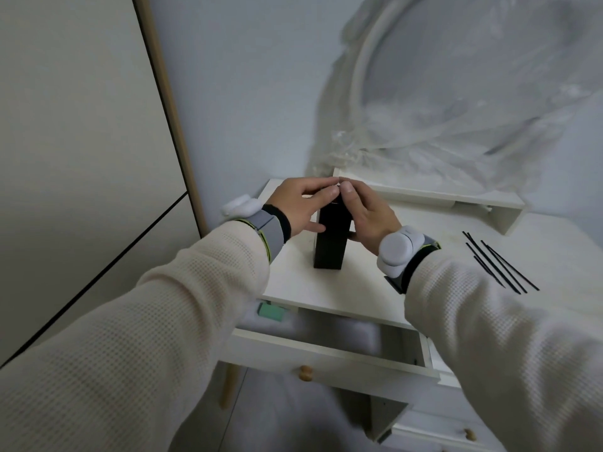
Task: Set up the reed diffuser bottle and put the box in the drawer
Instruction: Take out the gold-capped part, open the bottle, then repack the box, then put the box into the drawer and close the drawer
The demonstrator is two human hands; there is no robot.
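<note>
Centre frame: left hand [301, 203] and right hand [365, 213] both grip upright black box [331, 239] at its top, above open drawer [326, 350].

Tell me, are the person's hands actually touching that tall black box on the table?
Touching. The head view shows the left hand and right hand wrapped around the top of the black box, fingers on it.
</note>
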